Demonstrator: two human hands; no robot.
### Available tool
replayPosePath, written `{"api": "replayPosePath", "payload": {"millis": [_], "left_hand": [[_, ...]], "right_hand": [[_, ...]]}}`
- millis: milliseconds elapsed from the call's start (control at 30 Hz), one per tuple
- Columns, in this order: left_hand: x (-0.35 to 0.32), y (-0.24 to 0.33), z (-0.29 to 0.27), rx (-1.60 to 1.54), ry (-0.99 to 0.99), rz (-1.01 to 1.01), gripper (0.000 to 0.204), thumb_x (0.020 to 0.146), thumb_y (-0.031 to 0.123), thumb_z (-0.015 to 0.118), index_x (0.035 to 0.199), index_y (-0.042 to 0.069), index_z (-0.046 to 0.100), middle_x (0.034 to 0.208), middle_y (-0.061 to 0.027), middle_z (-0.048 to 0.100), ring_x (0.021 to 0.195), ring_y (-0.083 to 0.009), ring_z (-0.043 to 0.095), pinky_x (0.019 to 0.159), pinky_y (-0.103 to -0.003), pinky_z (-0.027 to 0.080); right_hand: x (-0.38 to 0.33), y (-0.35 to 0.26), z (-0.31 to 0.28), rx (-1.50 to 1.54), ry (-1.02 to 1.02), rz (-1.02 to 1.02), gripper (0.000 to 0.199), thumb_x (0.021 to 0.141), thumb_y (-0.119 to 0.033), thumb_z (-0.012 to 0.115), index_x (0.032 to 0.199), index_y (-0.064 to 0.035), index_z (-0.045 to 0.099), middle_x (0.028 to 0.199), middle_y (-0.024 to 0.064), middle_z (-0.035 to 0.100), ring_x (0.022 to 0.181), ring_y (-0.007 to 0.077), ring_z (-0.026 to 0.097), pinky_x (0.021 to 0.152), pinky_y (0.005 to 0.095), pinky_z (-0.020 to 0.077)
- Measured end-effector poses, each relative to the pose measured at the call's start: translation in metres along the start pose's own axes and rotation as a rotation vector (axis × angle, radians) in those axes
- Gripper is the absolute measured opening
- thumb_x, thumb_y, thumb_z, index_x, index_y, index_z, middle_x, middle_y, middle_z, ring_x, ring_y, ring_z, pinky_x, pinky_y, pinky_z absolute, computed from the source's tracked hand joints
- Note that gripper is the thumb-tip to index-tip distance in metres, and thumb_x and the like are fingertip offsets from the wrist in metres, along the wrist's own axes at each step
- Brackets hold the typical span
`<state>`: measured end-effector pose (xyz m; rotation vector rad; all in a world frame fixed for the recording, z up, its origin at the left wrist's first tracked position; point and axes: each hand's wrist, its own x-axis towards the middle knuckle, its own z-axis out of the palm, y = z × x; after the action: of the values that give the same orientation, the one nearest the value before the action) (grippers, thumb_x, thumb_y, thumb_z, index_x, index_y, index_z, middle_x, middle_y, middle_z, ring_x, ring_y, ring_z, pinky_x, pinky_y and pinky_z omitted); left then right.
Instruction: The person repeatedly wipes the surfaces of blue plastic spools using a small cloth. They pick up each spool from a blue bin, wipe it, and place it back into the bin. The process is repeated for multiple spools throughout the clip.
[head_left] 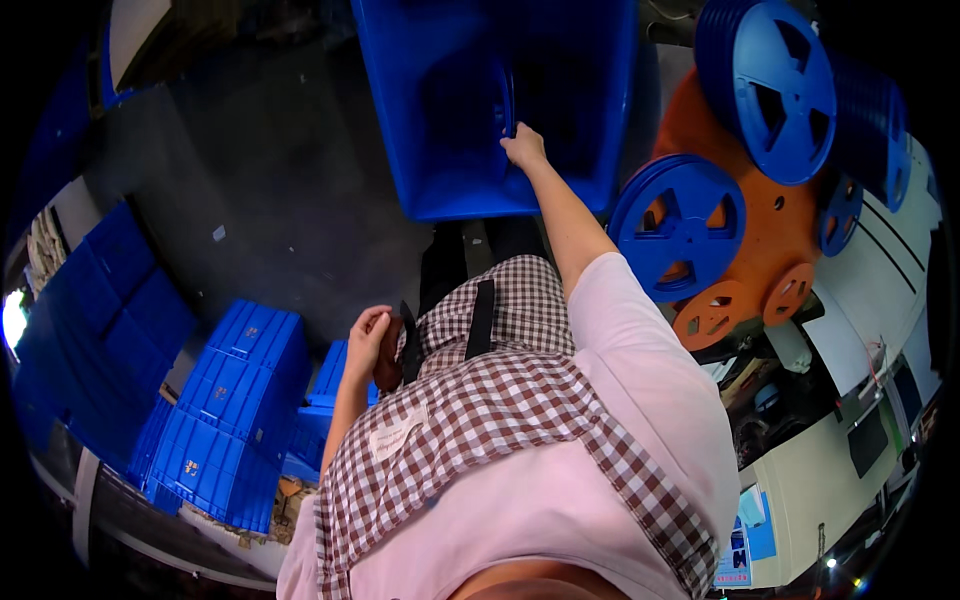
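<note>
Clamped on the deep blue plastic bin's (440, 110) rim: right hand (523, 147) grip.

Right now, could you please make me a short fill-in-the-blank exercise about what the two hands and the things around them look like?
1. The right hand grips the rim of a large ____ plastic bin.
2. The left hand rests against the person's checked ____.
3. The blue reels lie on a round ____ plate.
4. Blue crates are stacked on the person's ____ side.

Missing words: blue; apron; orange; left
</note>
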<state>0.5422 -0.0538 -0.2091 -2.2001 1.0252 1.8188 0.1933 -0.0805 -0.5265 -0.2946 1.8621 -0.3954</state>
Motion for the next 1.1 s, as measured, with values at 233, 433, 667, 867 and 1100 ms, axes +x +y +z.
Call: {"api": "replayPosePath", "payload": {"millis": [233, 433, 667, 867, 1100], "left_hand": [[-0.011, 0.014, 0.024, 0.274, -0.09, 0.12, 0.022, 0.092, 0.016, 0.064, 0.108, 0.001, 0.065, 0.095, -0.0054, 0.067, 0.092, -0.011, 0.061, 0.082, -0.026, 0.049], [0.056, 0.105, 0.104, 0.439, -0.252, 0.414, 0.041, 0.087, 0.025, 0.068, 0.121, 0.004, 0.06, 0.095, -0.0134, 0.066, 0.09, -0.0215, 0.064, 0.08, -0.034, 0.05], [0.091, 0.128, 0.12, 0.627, -0.194, 0.431, 0.044, 0.081, 0.034, 0.074, 0.1, -0.004, 0.062, 0.076, -0.0105, 0.062, 0.068, -0.0179, 0.062, 0.064, -0.034, 0.051], [0.056, 0.136, 0.109, 0.343, -0.158, 0.289, 0.021, 0.086, 0.019, 0.066, 0.094, 0.0, 0.063, 0.068, -0.0033, 0.055, 0.064, -0.0118, 0.054, 0.059, -0.028, 0.044], [-0.011, 0.152, 0.11, 0.147, -0.279, 0.319, 0.027, 0.085, 0.016, 0.072, 0.106, 0.003, 0.061, 0.082, -0.0031, 0.061, 0.073, -0.008, 0.054, 0.067, -0.026, 0.046]], "right_hand": [[-0.069, 0.012, -0.021, 0.126, 0.323, -0.303, 0.026, 0.084, -0.025, 0.061, 0.104, -0.0093, 0.062, 0.105, 0.0149, 0.063, 0.098, 0.0346, 0.062, 0.083, 0.0435, 0.0495], [-0.195, -0.027, -0.045, 0.135, 0.107, -0.647, 0.038, 0.079, -0.024, 0.07, 0.109, -0.0037, 0.06, 0.114, 0.0188, 0.057, 0.103, 0.0328, 0.059, 0.081, 0.0386, 0.0509], [-0.225, -0.038, -0.027, -0.044, -0.102, -0.833, 0.048, 0.078, -0.008, 0.064, 0.124, 0.0016, 0.057, 0.124, 0.0184, 0.053, 0.109, 0.0363, 0.057, 0.093, 0.0411, 0.0488], [-0.102, -0.049, -0.093, 0.25, 0.067, -0.702, 0.031, 0.082, -0.024, 0.07, 0.108, -0.0067, 0.069, 0.103, 0.0153, 0.069, 0.088, 0.0254, 0.069, 0.078, 0.0344, 0.0551], [0.064, -0.077, -0.156, -0.407, 0.383, -0.388, 0.074, 0.085, -0.04, 0.068, 0.144, -0.0051, 0.04, 0.141, 0.0234, 0.046, 0.13, 0.0376, 0.046, 0.104, 0.0449, 0.0423]]}}
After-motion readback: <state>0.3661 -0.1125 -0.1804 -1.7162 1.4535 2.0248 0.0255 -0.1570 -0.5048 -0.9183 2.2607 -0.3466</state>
